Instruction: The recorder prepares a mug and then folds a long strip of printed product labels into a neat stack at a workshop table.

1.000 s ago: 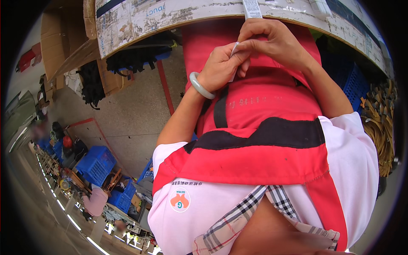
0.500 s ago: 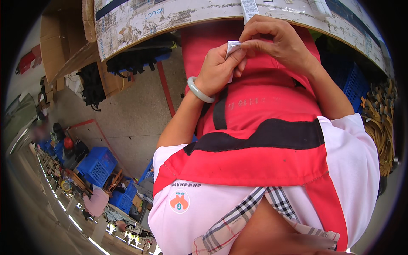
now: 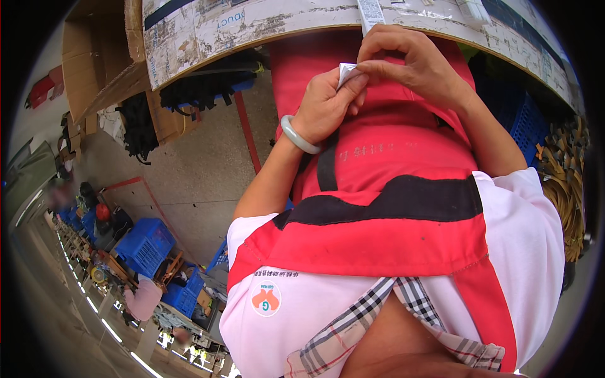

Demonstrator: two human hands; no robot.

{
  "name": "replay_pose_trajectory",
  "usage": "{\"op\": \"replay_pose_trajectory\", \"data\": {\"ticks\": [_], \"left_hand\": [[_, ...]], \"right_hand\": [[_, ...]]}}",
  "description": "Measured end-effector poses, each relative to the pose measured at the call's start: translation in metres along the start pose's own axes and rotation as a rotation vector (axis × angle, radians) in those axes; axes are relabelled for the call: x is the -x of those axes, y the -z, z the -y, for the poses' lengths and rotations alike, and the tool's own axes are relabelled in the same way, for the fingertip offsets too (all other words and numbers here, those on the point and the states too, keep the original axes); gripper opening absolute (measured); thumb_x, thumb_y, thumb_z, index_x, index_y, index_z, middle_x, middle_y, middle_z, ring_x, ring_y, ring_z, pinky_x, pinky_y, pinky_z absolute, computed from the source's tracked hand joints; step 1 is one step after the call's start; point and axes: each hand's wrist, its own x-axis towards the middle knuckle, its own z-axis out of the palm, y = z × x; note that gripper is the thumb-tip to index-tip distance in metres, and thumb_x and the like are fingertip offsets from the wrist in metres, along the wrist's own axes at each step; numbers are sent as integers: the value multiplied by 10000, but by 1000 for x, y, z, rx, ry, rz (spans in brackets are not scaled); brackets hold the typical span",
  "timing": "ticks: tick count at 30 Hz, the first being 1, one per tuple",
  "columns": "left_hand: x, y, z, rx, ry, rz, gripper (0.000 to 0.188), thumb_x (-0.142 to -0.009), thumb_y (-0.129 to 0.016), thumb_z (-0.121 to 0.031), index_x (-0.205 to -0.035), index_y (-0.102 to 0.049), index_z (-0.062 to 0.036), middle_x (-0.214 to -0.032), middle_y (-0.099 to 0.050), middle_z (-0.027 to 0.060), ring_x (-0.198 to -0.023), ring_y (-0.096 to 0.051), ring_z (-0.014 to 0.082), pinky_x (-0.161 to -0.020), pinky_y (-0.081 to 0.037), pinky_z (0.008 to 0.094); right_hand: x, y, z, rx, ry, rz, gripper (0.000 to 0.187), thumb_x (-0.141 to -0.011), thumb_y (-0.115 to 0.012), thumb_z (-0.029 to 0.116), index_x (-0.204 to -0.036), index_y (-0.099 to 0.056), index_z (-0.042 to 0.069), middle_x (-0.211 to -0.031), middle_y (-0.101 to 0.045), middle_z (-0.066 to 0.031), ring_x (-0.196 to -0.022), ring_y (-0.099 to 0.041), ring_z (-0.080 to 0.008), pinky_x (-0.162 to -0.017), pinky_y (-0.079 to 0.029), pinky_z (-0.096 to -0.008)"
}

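Observation:
In front of my red apron (image 3: 403, 160), my left hand (image 3: 324, 104) is closed around a small stack of thin white labels (image 3: 346, 71). Its thumb presses the stack, whose folded-looking white edge sticks up above the fingers; most of it is hidden in the hand. Thumb and forefinger of my right hand (image 3: 409, 63) pinch together at the upper right corner of the labels. Just beyond that hand, a long white printed strip (image 3: 370, 12) lies over the table's near edge.
The worktable (image 3: 189, 53) has a worn, patched white cover and a curved near edge. An open cardboard box (image 3: 94, 57) stands left, black straps (image 3: 135, 126) beside it. At right are a blue crate (image 3: 528, 123) and bundled brown strips (image 3: 564, 189). Another person (image 3: 144, 297) works far left.
The top of the white labels has shifted, with one corner now opened out toward the right fingers. Both hands stay in nearly the same place.

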Motion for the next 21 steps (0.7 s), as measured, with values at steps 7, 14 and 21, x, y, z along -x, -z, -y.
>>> {"op": "replay_pose_trajectory", "data": {"ticks": [7, 14, 21], "left_hand": [[6, -2, -6, -391, -285, -65, 147, -997, -532, -95, -1045, -638, -6, -771, -600, 16, -673, -547, 85, -596, -444, 234], [-1, 1, -6, -748, -648, -141, 221, -784, -585, 51, -984, -623, -35, -802, -570, 143, -764, -582, 369, -646, -471, 426], [-2, 3, -8, -876, -697, -169, 234, -759, -593, 46, -978, -613, -34, -825, -578, 125, -774, -580, 341, -667, -474, 419]], "right_hand": [[-1, 3, 8, 21, 240, 48, 235, -809, -764, 123, -983, -652, 13, -891, -602, -62, -834, -596, -164, -759, -485, -288], [1, 6, 18, 50, 263, 89, 165, -788, -769, 82, -925, -692, 36, -964, -608, -68, -869, -600, -194, -789, -488, -301], [2, 5, 16, 33, 267, 62, 138, -791, -760, 62, -918, -709, 45, -961, -605, -64, -887, -608, -196, -796, -494, -303]]}}
